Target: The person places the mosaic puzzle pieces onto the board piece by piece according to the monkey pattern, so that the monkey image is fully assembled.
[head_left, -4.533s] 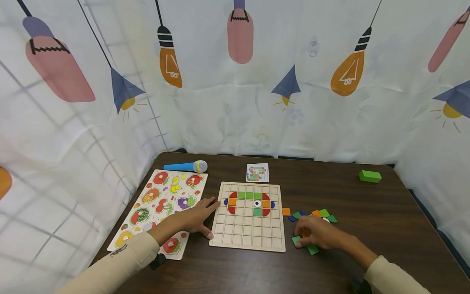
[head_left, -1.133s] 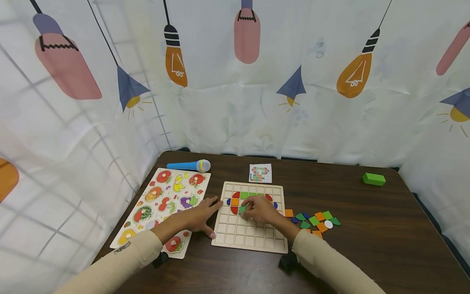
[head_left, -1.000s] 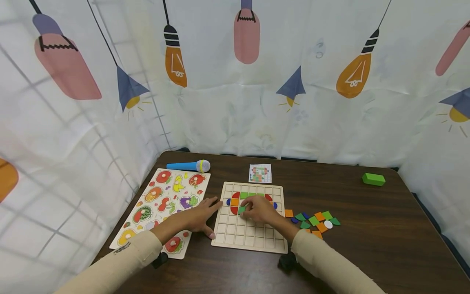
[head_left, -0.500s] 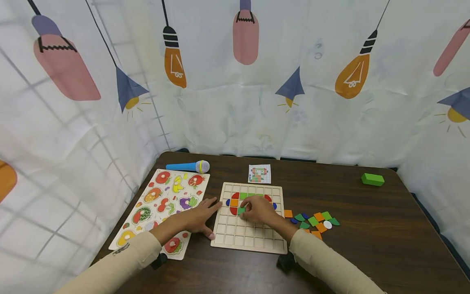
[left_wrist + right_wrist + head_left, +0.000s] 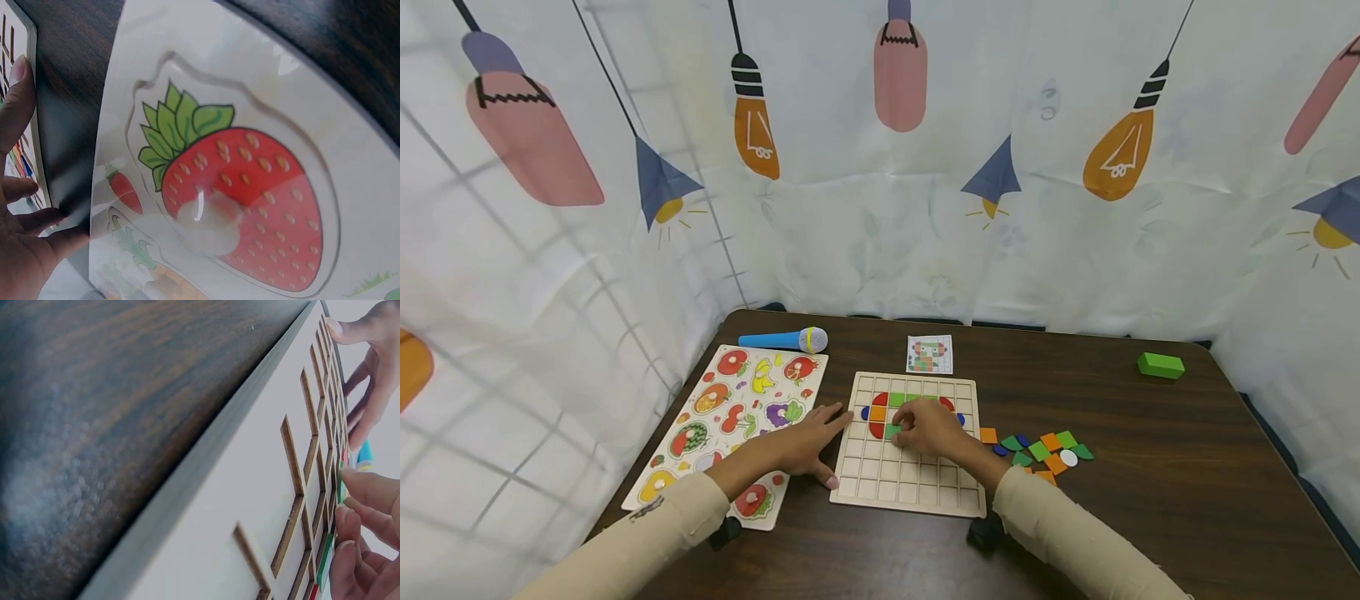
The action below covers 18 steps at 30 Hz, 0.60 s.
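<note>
With fingers spread, the left hand (image 5: 807, 446) rests against the left edge of the grid board (image 5: 895, 483). The right hand (image 5: 931, 431) pinches a green tile (image 5: 891, 431) at the board's upper half. Coloured pieces (image 5: 877, 413) already fill part of the upper rows, some hidden; lower rows look bare. Loose tiles (image 5: 1038, 451) alongside and the pattern card (image 5: 929, 354) beyond suggest much remains.

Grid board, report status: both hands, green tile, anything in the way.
Right hand grips green tile at grid board. Left hand at board's left edge. Loose tiles right of board. Right hand partly blocks head view of laid tiles.
</note>
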Each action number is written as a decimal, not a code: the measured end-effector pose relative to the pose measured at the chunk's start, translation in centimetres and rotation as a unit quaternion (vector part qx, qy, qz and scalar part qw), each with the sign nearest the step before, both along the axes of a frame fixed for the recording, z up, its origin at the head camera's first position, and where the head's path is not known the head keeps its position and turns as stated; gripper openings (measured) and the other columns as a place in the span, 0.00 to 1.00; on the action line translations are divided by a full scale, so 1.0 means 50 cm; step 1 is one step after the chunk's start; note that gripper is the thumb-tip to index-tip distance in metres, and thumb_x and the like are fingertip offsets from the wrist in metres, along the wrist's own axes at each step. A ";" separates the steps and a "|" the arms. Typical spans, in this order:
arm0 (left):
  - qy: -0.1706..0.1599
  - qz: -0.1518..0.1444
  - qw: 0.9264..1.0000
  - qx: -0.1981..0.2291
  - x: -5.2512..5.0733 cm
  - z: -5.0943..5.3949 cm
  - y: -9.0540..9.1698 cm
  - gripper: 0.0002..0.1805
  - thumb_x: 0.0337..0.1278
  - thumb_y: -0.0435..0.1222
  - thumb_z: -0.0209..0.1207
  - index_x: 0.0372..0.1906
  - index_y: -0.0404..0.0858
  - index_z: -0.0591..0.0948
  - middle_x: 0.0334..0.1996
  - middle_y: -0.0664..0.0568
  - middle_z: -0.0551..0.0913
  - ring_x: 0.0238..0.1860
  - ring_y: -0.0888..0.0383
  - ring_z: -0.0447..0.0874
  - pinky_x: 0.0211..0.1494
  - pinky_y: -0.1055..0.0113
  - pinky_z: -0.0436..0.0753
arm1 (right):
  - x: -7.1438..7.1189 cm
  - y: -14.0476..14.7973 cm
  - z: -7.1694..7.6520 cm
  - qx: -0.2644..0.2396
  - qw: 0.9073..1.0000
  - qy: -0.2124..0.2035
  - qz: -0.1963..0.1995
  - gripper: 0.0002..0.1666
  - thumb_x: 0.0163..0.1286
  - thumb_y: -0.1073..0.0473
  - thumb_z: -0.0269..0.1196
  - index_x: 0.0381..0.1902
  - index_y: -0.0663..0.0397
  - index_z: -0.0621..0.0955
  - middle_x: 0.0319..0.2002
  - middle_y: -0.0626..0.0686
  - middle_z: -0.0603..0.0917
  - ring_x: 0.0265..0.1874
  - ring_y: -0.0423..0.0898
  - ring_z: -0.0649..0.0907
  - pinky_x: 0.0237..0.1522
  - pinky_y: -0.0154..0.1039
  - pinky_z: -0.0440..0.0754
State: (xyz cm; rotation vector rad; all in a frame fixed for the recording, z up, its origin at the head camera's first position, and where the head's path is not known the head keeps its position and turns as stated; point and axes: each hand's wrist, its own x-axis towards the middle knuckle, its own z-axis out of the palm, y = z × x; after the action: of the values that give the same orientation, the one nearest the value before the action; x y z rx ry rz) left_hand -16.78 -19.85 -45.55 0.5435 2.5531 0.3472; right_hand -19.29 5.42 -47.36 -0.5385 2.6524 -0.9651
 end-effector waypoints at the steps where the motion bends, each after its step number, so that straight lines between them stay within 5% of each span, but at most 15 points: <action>1: -0.001 -0.001 1.000 0.001 0.000 0.001 0.000 0.59 0.45 0.55 0.74 0.80 0.48 0.55 0.81 0.41 0.49 0.80 0.37 0.45 0.74 0.38 0.64 | 0.000 0.000 0.000 0.000 1.000 0.001 0.001 0.13 0.60 0.56 0.75 0.42 0.51 0.88 0.26 0.42 0.81 0.27 0.40 0.77 0.31 0.36 0.75; 10: -0.004 0.001 1.000 0.001 0.000 0.005 -0.001 0.59 0.45 0.55 0.74 0.81 0.47 0.54 0.81 0.42 0.48 0.80 0.38 0.44 0.74 0.38 0.64 | -0.004 0.023 0.004 -0.028 0.998 0.017 0.055 0.11 0.66 0.56 0.70 0.44 0.52 0.87 0.29 0.42 0.82 0.28 0.38 0.77 0.32 0.34 0.76; 18: -0.003 0.001 1.000 0.001 0.002 0.008 0.001 0.59 0.45 0.54 0.74 0.81 0.48 0.54 0.81 0.42 0.48 0.81 0.38 0.44 0.74 0.38 0.64 | -0.018 0.133 0.016 -0.063 0.990 0.040 0.123 0.12 0.72 0.55 0.65 0.47 0.54 0.87 0.35 0.44 0.85 0.25 0.38 0.75 0.29 0.32 0.75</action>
State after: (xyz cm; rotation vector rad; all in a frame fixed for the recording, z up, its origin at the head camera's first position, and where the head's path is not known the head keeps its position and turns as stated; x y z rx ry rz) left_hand -16.66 -19.82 -45.16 0.5408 2.5486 0.3506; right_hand -20.20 12.05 -46.54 -0.9280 2.5264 -1.0572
